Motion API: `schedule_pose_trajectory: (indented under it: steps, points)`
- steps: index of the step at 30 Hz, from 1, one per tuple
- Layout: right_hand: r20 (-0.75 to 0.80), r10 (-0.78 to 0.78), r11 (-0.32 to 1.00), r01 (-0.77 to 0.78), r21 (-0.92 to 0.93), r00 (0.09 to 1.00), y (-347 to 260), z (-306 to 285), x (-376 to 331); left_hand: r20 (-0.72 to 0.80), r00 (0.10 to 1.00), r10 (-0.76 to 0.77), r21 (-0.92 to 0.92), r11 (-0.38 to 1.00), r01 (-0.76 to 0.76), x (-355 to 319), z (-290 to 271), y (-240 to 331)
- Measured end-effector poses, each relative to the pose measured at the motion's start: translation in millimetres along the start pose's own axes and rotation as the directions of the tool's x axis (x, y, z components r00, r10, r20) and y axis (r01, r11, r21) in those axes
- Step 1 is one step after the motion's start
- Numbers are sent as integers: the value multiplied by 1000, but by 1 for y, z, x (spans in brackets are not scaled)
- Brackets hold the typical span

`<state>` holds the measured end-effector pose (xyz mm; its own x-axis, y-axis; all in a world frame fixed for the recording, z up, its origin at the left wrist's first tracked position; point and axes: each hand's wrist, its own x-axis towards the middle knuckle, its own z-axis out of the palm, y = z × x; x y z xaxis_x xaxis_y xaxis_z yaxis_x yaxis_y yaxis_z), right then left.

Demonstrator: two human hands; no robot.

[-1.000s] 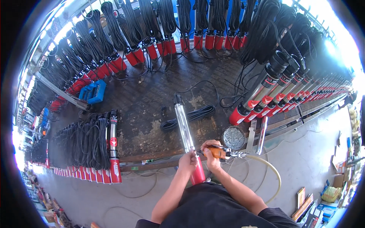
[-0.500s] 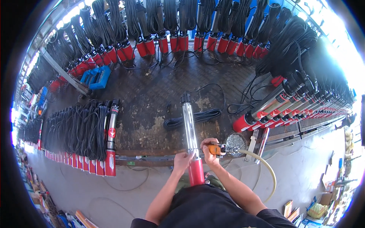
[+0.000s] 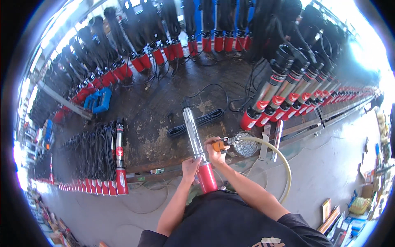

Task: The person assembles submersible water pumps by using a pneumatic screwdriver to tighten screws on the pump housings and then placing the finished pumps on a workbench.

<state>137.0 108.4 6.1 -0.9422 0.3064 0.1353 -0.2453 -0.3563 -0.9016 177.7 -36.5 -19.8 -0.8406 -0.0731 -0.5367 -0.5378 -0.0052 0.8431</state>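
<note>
A submersible pump (image 3: 191,128) with a shiny steel body, black top and red lower section lies over the bench's front edge, its red end near my body. My left hand (image 3: 190,169) is closed, fingertips pinched against the tube's left side just above the red section; anything small between them is hidden. My right hand (image 3: 214,153) grips an orange air tool (image 3: 221,145), with its fingers close to the tube's right side. A pale hose (image 3: 284,164) runs from the tool. A bundled black cable (image 3: 197,124) lies behind the pump.
A round dish of small metal parts (image 3: 246,145) sits right of the tool. Finished-looking pumps (image 3: 263,99) lean in a row at right; more pumps with cables (image 3: 119,154) line the left. Others stand along the back. A blue crate (image 3: 98,101) sits back left on the dark bench (image 3: 150,103).
The view has swung rightward, so the bench and pump appear further left. My left fingertips have drawn back from the tube's front to its left side. The air tool stays in my right hand.
</note>
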Motion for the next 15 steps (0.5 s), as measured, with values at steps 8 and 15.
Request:
schedule_pose_trajectory:
  steps: [8,15]
  points:
    - [-220,-64,998,68,13,973,-53,-7,-14,-181,975,128,440,897,-36,-12,17,30]
    - [-441,363,932,-326,161,821,-36,-49,-61,-383,789,480,504,824,-257,-2,13,-21]
